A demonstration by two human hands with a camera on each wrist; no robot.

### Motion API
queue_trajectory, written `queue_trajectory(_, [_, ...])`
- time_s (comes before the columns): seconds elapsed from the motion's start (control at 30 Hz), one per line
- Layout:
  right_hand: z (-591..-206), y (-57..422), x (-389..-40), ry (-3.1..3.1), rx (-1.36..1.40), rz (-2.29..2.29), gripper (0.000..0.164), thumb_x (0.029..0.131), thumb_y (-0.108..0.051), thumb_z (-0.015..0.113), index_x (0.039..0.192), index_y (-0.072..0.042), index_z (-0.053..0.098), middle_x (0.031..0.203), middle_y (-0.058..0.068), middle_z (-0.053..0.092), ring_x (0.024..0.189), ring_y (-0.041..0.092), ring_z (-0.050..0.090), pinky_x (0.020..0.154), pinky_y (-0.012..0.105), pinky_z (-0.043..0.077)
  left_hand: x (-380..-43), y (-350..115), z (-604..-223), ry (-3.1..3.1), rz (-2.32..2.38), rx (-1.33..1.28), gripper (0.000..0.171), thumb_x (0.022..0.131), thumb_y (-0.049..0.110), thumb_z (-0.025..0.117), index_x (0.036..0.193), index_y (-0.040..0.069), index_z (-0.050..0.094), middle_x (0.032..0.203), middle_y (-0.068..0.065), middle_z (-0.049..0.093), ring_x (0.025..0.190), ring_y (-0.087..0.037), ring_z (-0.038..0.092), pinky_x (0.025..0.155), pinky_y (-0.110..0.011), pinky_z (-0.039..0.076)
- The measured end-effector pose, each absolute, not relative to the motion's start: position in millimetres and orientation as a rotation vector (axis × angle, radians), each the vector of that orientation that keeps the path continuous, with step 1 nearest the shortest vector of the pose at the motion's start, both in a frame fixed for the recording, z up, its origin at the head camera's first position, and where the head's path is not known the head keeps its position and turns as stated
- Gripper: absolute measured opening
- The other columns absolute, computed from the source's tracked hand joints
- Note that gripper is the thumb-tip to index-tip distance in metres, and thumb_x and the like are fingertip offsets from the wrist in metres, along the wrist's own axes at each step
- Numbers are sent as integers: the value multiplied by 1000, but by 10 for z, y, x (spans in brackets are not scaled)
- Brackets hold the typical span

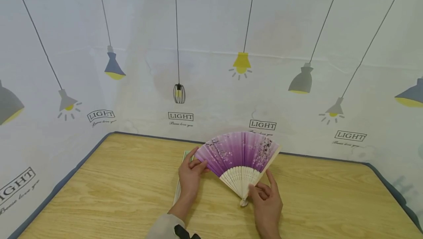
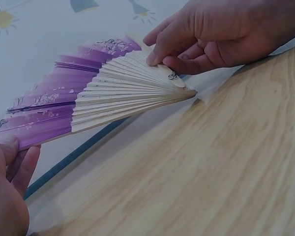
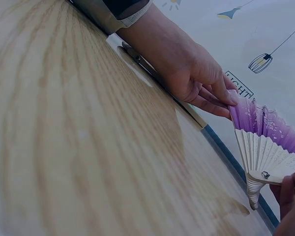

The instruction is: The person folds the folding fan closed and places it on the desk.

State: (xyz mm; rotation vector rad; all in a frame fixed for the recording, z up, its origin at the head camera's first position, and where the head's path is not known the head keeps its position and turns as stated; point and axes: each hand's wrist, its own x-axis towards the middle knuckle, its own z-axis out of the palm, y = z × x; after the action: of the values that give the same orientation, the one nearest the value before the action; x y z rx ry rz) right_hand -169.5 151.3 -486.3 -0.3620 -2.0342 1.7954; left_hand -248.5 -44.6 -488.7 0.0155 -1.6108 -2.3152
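Note:
A folding fan (image 1: pixel 242 154) is spread wide above the table, with purple pleated cloth, a blossom pattern and pale slatted ribs. My left hand (image 1: pixel 190 176) pinches the cloth part at its left edge, thumb in front, as the left wrist view also shows. Near the pivot, my right hand (image 1: pixel 268 206) holds the right outer rib between thumb and fingers. A small metal rivet (image 2: pixel 172 75) joins the ribs at the narrow end. Partly hidden behind my left hand and forearm, a flat pale green and white item (image 1: pixel 177 194) lies on the table; its kind cannot be made out.
The wood-grain table (image 1: pixel 115 187) has a dark blue border along its far edge. A white wall covering (image 1: pixel 211 29) printed with hanging lamps and the word LIGHT rises behind and on both sides.

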Motion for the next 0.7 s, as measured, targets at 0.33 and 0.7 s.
queue_trajectory(0.33, [-4869,1512,-1707,-2056,-354,1806,67,87,-9,71,146,-25,41,100,10,67,76,12,65,64,24,58,-2481,-450,-4882,-1586,-2335,7,57,83,-11,67,136,0,50,83,-26,64,64,-34,66,68,-46,59])
queue_trajectory(0.7, [-4884,1503,-1713,-2050,-339,1791,68,87,-8,72,145,-23,42,99,10,67,75,10,65,63,22,57,-2479,-448,-4893,-1613,-2317,-1,57,84,-9,67,137,1,48,85,-27,64,65,-32,67,68,-45,59])
